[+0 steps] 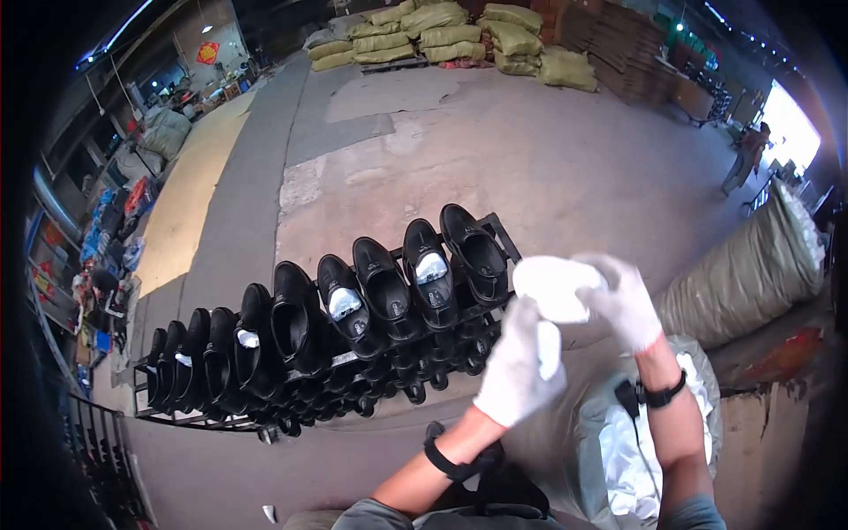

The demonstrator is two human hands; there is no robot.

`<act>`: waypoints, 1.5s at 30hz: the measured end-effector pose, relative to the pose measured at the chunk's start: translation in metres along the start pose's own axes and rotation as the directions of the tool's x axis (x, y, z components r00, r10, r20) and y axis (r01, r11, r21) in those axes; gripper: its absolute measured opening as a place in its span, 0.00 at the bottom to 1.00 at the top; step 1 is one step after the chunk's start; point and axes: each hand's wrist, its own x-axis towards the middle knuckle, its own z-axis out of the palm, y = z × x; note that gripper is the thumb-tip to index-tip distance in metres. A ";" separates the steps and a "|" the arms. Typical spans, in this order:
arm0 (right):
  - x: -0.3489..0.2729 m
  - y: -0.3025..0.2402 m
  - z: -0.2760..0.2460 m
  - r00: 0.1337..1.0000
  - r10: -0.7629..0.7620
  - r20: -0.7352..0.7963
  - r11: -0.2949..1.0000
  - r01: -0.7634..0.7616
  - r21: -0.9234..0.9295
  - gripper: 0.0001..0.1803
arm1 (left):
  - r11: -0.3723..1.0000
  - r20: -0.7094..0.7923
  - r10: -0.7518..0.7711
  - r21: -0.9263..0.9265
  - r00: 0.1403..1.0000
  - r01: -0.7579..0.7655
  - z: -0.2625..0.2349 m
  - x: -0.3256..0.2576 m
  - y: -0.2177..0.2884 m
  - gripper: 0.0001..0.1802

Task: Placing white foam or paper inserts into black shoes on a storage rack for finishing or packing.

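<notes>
Both my hands wear white gloves. Up by the right end of a shoe rack, they hold a white, rounded, flat-looking piece (552, 287) between them; its exact kind I cannot make out. My right hand (625, 305) grips its right side, fingers closed over the edge. My left hand (521, 367) meets its lower left edge, and a second, smaller white piece (548, 349) shows against that palm. Black slip-on shoes (382, 287) stand in a row on the rack just left of my hands. Some have a white wad (344, 302) in the opening, others show none.
The black metal rack (502, 237) carries more shoes on lower tiers. Beside my right forearm stands an open sack (707, 367) of white pieces. A large stuffed sack (751, 256) leans at the right. Stacked yellowish sacks (442, 35) line the back; a person (749, 159) is far right.
</notes>
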 end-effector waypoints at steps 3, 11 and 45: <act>0.074 -0.009 0.010 0.990 -0.060 0.131 0.988 0.077 -0.131 0.26 | 0.962 0.259 -0.250 0.175 0.933 0.209 -0.041 0.040 -0.024 0.39; 0.157 0.034 0.151 0.851 -0.058 0.521 0.337 0.508 -0.793 0.32 | 0.913 0.516 -0.374 0.349 0.770 0.210 -0.051 0.063 -0.091 0.34; 0.133 -0.026 0.239 0.502 -0.597 0.626 0.309 0.864 -0.398 0.21 | 0.757 -0.140 -0.382 0.519 0.914 0.396 -0.133 -0.009 -0.097 0.21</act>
